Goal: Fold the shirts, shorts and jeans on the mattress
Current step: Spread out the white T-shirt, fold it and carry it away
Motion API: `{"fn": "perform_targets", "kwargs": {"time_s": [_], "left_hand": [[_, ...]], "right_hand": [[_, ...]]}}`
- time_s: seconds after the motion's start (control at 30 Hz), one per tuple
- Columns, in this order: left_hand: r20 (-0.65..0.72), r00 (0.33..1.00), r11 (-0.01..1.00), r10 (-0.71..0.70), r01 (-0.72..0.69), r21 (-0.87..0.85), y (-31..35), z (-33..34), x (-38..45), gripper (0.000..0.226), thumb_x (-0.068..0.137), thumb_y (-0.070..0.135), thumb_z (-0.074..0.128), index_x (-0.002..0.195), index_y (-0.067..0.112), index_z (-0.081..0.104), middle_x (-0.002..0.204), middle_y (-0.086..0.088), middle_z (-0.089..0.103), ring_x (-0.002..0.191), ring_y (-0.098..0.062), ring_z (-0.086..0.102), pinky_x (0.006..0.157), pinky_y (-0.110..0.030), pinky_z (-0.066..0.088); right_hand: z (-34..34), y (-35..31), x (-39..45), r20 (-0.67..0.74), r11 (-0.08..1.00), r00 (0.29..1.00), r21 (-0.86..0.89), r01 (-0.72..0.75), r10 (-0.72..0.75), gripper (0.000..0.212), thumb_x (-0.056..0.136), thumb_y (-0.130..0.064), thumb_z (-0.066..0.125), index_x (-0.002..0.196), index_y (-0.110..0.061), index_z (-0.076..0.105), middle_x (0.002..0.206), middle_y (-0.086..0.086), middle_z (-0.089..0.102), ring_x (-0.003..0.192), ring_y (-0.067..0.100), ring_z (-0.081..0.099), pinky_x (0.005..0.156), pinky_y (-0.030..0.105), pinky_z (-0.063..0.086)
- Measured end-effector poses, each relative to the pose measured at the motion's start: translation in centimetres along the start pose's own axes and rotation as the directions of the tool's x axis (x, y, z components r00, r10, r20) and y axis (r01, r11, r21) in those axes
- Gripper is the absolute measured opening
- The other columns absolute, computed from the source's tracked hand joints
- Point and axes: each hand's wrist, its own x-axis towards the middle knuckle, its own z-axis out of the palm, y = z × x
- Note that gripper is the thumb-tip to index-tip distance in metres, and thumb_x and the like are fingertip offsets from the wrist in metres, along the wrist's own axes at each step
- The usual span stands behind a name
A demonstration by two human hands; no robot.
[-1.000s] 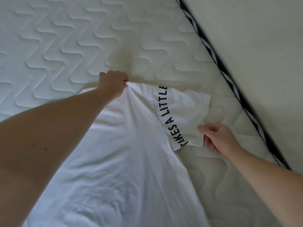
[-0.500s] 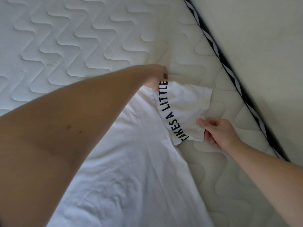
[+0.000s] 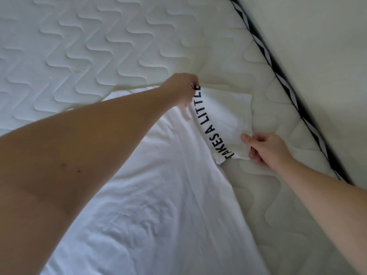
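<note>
White shirt point(image 3: 162, 195) on mattress point(image 3: 79, 46), left hand point(image 3: 181, 88) and right hand point(image 3: 268, 149) gripping it

there is one camera, worn on the person's head. it looks forward and down, from close above the mattress point(image 3: 99, 46). both arms reach in from the bottom of the frame. the mattress edge runs down the upper right.

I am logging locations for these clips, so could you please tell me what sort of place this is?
Probably a bedroom: a bare quilted mattress with black-and-white edge trim lies against a plain pale wall, and a white T-shirt is spread on it.
</note>
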Motion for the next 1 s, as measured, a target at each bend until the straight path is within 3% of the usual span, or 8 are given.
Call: {"fn": "perform_targets", "kwargs": {"time_s": [0.2, 0.27, 0.43, 0.53, 0.63, 0.77, 0.9, 1.0], "left_hand": [[-0.032, 0.993, 0.912, -0.116, 0.093, -0.4, -1.8, -0.7, -2.9, 0.022, 0.096, 0.016, 0.05, 0.085, 0.032, 0.062, 0.097, -0.009, 0.068, 0.081, -0.023, 0.067, 0.067, -0.031, 0.054], [0.018, 0.99, 0.851, -0.137, 0.126, -0.51, -2.5, -1.0, -3.5, 0.02, 0.098, 0.018, 0.051, 0.088, 0.032, 0.061, 0.105, -0.006, 0.066, 0.088, -0.018, 0.071, 0.079, -0.035, 0.06], [0.073, 0.983, 0.602, -0.17, 0.162, -0.782, -4.6, -1.9, -5.1, 0.021, 0.099, 0.009, 0.043, 0.093, 0.024, 0.057, 0.101, -0.002, 0.062, 0.082, -0.014, 0.068, 0.081, -0.033, 0.06], [0.096, 0.986, 0.473, -0.139, 0.152, -0.868, -6.5, -2.5, -6.1, 0.025, 0.094, 0.002, 0.042, 0.087, 0.02, 0.056, 0.097, -0.003, 0.064, 0.085, -0.019, 0.066, 0.086, -0.036, 0.058], [0.095, 0.991, 0.352, -0.094, 0.122, -0.928, -8.5, -3.0, -7.1, 0.03, 0.088, -0.008, 0.037, 0.078, 0.017, 0.051, 0.074, 0.002, 0.068, 0.07, -0.016, 0.067, 0.068, -0.03, 0.057], [0.106, 0.988, 0.245, -0.113, 0.131, -0.961, -10.8, -3.2, -8.1, 0.036, 0.085, -0.012, 0.031, 0.071, 0.018, 0.048, 0.068, 0.0, 0.058, 0.057, -0.016, 0.059, 0.057, -0.025, 0.052], [0.176, 0.932, 0.244, -0.315, 0.259, -0.935, -13.2, -2.3, -8.4, 0.024, 0.093, 0.011, 0.04, 0.073, 0.019, 0.051, 0.071, 0.003, 0.058, 0.056, -0.016, 0.058, 0.063, -0.028, 0.051], [0.191, 0.869, 0.423, -0.456, 0.4, -0.813, -15.0, -1.2, -7.8, 0.028, 0.099, 0.043, 0.047, 0.096, 0.017, 0.056, 0.093, -0.001, 0.056, 0.083, -0.018, 0.057, 0.084, -0.038, 0.053]], "right_hand": [[2.7, -1.3, -3.1, 0.058, 0.87, 0.99, -0.474, 0.138, -0.125, 0.032, 0.077, -0.043, 0.077, 0.082, -0.018, 0.058, 0.085, 0.006, 0.062, 0.076, 0.026, 0.058, 0.058, 0.031, 0.035], [3.9, -1.8, -4.6, 0.06, 0.872, 0.979, -0.446, 0.199, -0.192, 0.017, 0.083, -0.028, 0.07, 0.079, -0.015, 0.06, 0.084, 0.013, 0.062, 0.076, 0.032, 0.058, 0.052, 0.03, 0.032], [5.8, -5.5, -9.7, 0.055, 0.947, 0.947, -0.031, 0.319, -0.317, 0.004, 0.092, -0.023, 0.061, 0.092, -0.026, 0.064, 0.08, -0.01, 0.069, 0.064, -0.009, 0.058, 0.056, 0.006, 0.04], [8.7, -7.4, -12.8, 0.117, 0.92, 0.914, 0.092, 0.381, -0.389, 0.015, 0.085, -0.032, 0.058, 0.093, -0.02, 0.062, 0.079, -0.006, 0.068, 0.065, 0.001, 0.058, 0.062, 0.017, 0.044], [12.3, -8.1, -15.1, 0.183, 0.829, 0.81, 0.064, 0.556, -0.557, 0.023, 0.088, -0.022, 0.057, 0.11, -0.022, 0.062, 0.105, -0.009, 0.068, 0.1, 0.003, 0.062, 0.085, 0.017, 0.045], [17.2, -6.8, -16.6, 0.197, 0.624, 0.673, -0.262, 0.737, -0.713, 0.021, 0.086, -0.013, 0.061, 0.106, -0.004, 0.061, 0.132, 0.016, 0.052, 0.125, 0.034, 0.048, 0.099, 0.046, 0.045], [20.9, -4.7, -17.3, 0.314, 0.401, 0.697, -0.638, 0.657, -0.644, 0.032, 0.069, -0.017, 0.078, 0.092, -0.018, 0.057, 0.146, 0.008, 0.047, 0.139, 0.033, 0.041, 0.106, 0.059, 0.038], [22.4, -3.6, -17.2, 0.398, 0.327, 0.641, -0.616, 0.717, -0.656, 0.02, 0.074, -0.009, 0.074, 0.084, -0.017, 0.058, 0.15, 0.007, 0.045, 0.142, 0.027, 0.038, 0.107, 0.057, 0.039]]}}
